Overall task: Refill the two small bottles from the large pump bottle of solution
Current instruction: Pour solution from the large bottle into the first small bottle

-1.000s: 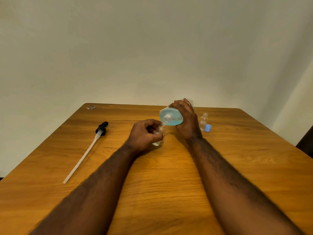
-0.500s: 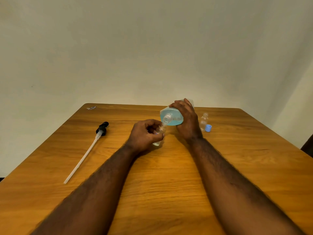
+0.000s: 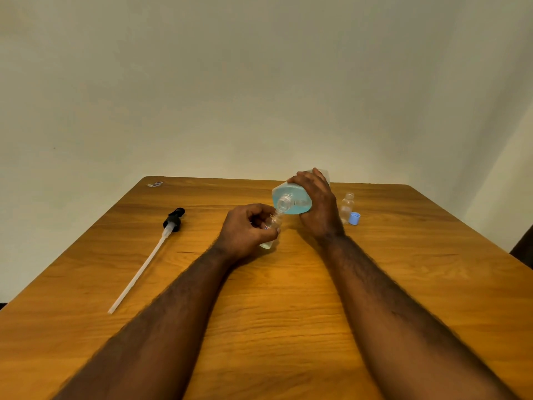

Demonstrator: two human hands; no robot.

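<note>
**Pour stage: handling notes**

1. Big bottle [image 3: 297, 203]: held above the worktop [image 3: 288, 298] at centre-rear, tipped nearly flat, open neck at the mouth of the small bottle [image 3: 272, 222]. Approx. half full of blue liquid, so expect weight, and the load shifts as you tilt. The wall is prob. thin plastic and gives under squeeze, which can surge the flow. Your R hand [image 3: 318, 209] wraps over the body, fingers curled across the top. Hold at mid-body, not the neck.

2. Small bottle: light, clear, rigid, narrow mouth. Your L hand [image 3: 245, 232] has fingers curled round it, neck out at the top, base showing below with a little pale liquid in it. Grip low on the body and leave the mouth clear. Wet plastic will prob. be slippery.

3. 2nd small bottle [image 3: 346, 207]: upright, uncapped, just right of your R hand, blue cap [image 3: 354, 218] beside it. Light, so it tips easily; avoid elbow or wrist contact.

4. Pump [image 3: 173, 219]: removed, lying well left, tube toward you.

5. Risk: overshoot at the narrow mouth. Tilt slowly.
</note>
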